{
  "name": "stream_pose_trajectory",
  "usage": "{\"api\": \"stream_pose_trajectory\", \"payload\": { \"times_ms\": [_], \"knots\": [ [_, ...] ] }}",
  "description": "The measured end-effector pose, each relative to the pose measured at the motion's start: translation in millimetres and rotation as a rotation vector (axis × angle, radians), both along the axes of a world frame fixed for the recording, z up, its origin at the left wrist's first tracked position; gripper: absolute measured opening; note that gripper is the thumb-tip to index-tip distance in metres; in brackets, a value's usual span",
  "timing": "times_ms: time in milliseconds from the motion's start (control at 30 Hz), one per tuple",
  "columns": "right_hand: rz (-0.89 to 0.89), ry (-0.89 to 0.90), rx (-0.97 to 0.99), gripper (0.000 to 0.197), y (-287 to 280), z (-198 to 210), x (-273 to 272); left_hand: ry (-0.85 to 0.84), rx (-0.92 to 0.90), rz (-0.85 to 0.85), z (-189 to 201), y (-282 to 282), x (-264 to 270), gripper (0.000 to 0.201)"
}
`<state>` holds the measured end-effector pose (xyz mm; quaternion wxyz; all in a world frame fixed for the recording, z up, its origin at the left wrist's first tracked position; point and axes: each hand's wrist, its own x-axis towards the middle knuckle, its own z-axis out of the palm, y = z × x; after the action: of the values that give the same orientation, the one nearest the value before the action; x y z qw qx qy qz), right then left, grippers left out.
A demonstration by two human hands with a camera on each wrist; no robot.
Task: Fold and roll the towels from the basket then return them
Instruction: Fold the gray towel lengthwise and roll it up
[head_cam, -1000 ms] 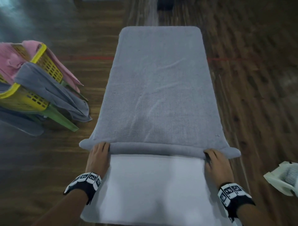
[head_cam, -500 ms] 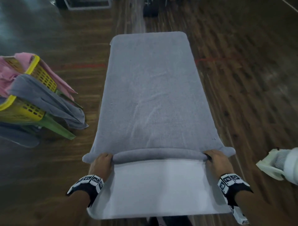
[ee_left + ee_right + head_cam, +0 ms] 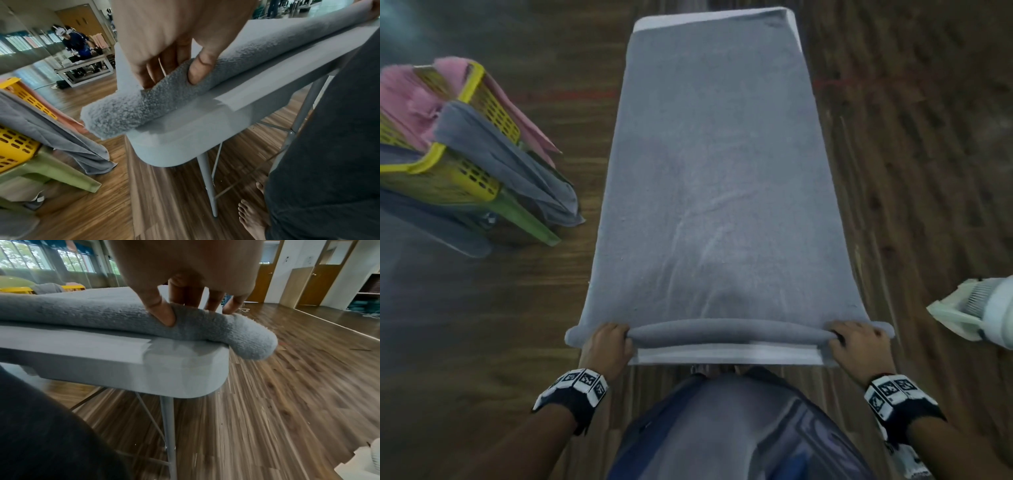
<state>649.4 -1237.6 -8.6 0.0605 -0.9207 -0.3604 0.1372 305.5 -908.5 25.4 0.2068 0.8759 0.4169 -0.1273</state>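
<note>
A grey towel [image 3: 715, 171] lies lengthwise on a narrow white table [image 3: 722, 354]. Its near end is turned into a thin roll [image 3: 729, 330] close to the table's near edge. My left hand [image 3: 610, 342] grips the roll's left end, thumb [image 3: 200, 68] pressed into the pile and fingers curled over the top. My right hand [image 3: 858, 346] grips the right end the same way, with its thumb [image 3: 164, 313] dug into the roll [image 3: 226, 327]. Both roll ends overhang the table's sides. A yellow basket [image 3: 458, 178] at the left holds pink and grey towels.
The basket sits on a green stool [image 3: 527, 219] on the wooden floor, with a grey towel [image 3: 517, 171] draped over its side. A white fan-like device [image 3: 976, 311] is at the right. My body stands against the table's near edge. My bare feet [image 3: 251, 216] are beneath it.
The towel and its roll have slid toward me, leaving only a strip of bare table in front. Both hands went from resting on the rolled edge to curling round it.
</note>
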Motion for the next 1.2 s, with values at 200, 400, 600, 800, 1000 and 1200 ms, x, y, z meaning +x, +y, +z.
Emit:
{"api": "stream_pose_trajectory", "payload": {
  "times_ms": [200, 400, 600, 800, 1000, 1200],
  "knots": [
    [-0.018, 0.033, 0.096, 0.023, 5.2, 1.1, 19.0, -0.121, 0.124, 0.054, 0.0, 0.0, 3.2, 0.025],
    [0.137, -0.005, 0.093, 0.034, -0.2, -9.1, 12.5, -0.110, 0.190, -0.045, -15.9, -9.8, -3.1, 0.039],
    [0.102, -0.017, 0.125, 0.039, 9.6, -8.7, 22.2, -0.189, 0.161, -0.042, -23.2, 9.2, -4.5, 0.034],
    [0.225, -0.049, -0.106, 0.033, 22.7, 14.5, 23.9, -0.090, 0.127, 0.005, -13.9, 3.8, 2.7, 0.013],
    [0.142, -0.070, 0.122, 0.030, 17.8, 7.1, 46.9, -0.212, 0.126, 0.082, -18.6, 1.4, -4.0, 0.032],
    [0.138, -0.055, 0.130, 0.045, -11.6, -19.4, 4.5, -0.116, 0.166, 0.021, -32.3, -33.1, -26.8, 0.058]
  ]
}}
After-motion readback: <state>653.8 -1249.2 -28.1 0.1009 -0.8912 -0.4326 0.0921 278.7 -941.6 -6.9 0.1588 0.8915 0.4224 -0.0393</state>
